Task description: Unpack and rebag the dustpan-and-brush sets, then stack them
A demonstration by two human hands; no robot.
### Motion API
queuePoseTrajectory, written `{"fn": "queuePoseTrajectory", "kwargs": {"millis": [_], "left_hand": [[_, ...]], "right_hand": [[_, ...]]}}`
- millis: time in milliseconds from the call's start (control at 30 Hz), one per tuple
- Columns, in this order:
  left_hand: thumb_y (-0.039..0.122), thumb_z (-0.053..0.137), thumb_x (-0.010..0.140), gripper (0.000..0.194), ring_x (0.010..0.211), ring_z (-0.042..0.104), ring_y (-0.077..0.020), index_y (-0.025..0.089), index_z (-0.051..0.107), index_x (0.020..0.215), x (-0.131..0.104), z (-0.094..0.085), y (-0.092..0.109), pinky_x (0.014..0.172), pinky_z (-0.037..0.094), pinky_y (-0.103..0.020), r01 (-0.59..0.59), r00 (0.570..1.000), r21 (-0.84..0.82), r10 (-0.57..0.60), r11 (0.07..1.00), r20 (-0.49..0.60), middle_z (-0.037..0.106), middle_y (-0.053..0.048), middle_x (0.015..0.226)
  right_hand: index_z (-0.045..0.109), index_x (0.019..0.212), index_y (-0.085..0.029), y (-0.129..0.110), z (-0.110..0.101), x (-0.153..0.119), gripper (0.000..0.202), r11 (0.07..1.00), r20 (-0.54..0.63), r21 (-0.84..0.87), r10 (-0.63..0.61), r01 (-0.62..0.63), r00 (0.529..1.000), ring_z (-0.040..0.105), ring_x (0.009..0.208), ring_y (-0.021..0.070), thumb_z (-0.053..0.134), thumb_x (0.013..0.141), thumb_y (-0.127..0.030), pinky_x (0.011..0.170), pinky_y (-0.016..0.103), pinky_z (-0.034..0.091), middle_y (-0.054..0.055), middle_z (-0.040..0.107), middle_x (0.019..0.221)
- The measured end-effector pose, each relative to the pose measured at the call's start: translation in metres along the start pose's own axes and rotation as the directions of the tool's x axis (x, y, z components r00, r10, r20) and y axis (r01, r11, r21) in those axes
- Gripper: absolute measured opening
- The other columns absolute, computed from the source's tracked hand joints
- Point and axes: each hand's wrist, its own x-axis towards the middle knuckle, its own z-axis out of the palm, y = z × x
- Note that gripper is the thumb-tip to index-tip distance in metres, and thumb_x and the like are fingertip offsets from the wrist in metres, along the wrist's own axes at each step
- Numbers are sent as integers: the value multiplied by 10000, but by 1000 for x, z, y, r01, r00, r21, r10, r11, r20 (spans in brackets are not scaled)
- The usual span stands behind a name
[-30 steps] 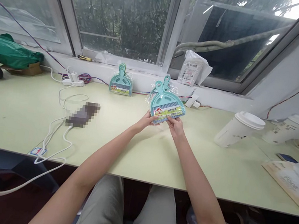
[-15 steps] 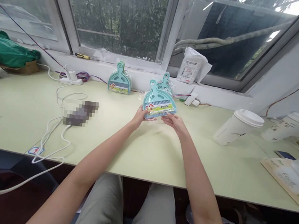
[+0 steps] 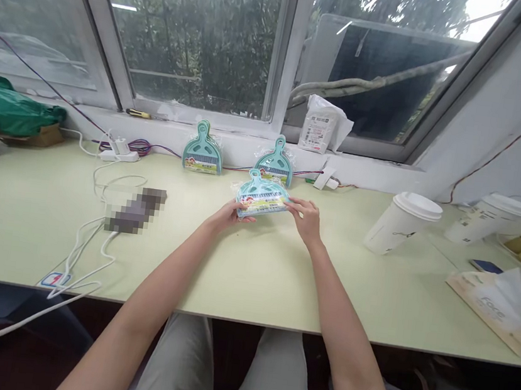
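Clock centred on the dustpan set in hand, 12 toward the window. Nearest, at 6: two grey-clad legs [image 3: 182,369], partly beneath the front edge of the pale yellow-green desk [image 3: 254,283]. At 8, white cable [image 3: 108,257] in loose loops, dropping over that edge. Between 3 and 4, a tissue pack [image 3: 489,305], one sheet standing out. Between 8 and 9, a dark object [image 3: 137,210], pixelated, identity unreadable.

Left hand [image 3: 232,215] pinches the set's lower corner at 8, thumb on the front, fingers under. Right hand [image 3: 304,218] pinches the wrapped edge at 3, between thumb and fingers. The dustpan set [image 3: 262,200], mint with a brush and printed label in clear wrap, is tilted back over the desk, handle toward 11; whether it touches the desktop, cannot tell.

Farther, at 3: a lidded white cup [image 3: 402,225], a second cup [image 3: 488,220] beyond it. Along the wall, two similar sets upright: right-hand set [image 3: 277,159] just past 12, left-hand set [image 3: 203,149] at 10. Power strip [image 3: 119,155] between 9 and 10. On the sill at 1, a white packet [image 3: 316,129]. Farthest, window [image 3: 199,35], foliage behind.
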Motion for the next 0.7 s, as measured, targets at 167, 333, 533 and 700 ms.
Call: {"fn": "queuePoseTrajectory", "kwargs": {"millis": [167,333,533,700], "left_hand": [[143,594,738,520,681,703,-191,139,429,1231,-3,3,-1,516,552,-232,32,996,140,-44,990,82,654,-146,1103],[184,639,727,670,658,695,-172,205,336,1325,-11,15,2,549,556,-252,19,985,244,-60,970,162,631,-115,1133],[318,684,728,763,624,679,-182,263,296,1382,-15,15,6,534,552,-293,-21,989,333,-30,943,147,640,-107,1111],[487,664,752,964,722,681,-174,326,48,1476,-12,22,2,615,542,-297,-159,987,334,142,929,75,581,-129,1216]], "right_hand": [[728,969,-309,6,5,-6,245,996,46,-33,79,-78,996,610,899,184,489,914,-312,980,422,313,21,687,924],[720,878,-239,12,13,-7,178,974,-104,47,224,-220,969,576,917,215,575,828,-330,911,413,391,60,637,936],[602,1085,-189,20,26,-4,557,600,166,645,495,-473,853,616,916,212,736,591,-409,782,371,513,70,652,1037],[607,955,-162,20,30,-3,565,344,194,770,677,-538,710,631,721,174,784,455,-358,700,332,520,12,675,799]]}}
